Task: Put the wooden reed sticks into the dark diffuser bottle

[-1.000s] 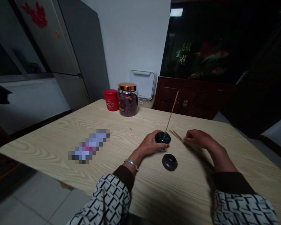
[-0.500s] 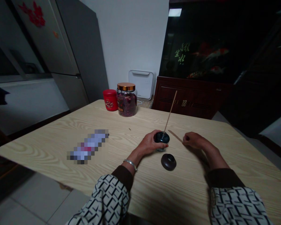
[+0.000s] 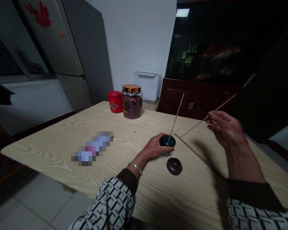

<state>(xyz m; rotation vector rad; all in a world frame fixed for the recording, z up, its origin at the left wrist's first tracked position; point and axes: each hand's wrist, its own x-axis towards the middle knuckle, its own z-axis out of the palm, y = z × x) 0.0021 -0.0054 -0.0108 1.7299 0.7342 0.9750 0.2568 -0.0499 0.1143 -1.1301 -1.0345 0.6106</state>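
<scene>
Thin wooden sticks show in three places. An upright stick rises, slightly tilted, from the top of a dark glazed holder, which the left hand grips with curled fingers. The right hand is raised above the pale wood-grain worktop, pinching a raised stick between thumb and fingertips, its other fingers partly curled. A lying stick rests on the worktop, one end just beside the holder. A dark round lid sits near the holder. Farther off stand a red tin and a gold-lidded glass jar of dried flowers; their labels are too small to read. Green characters on dark glass are also unclear, and a pixelated object lies left of the hands.
</scene>
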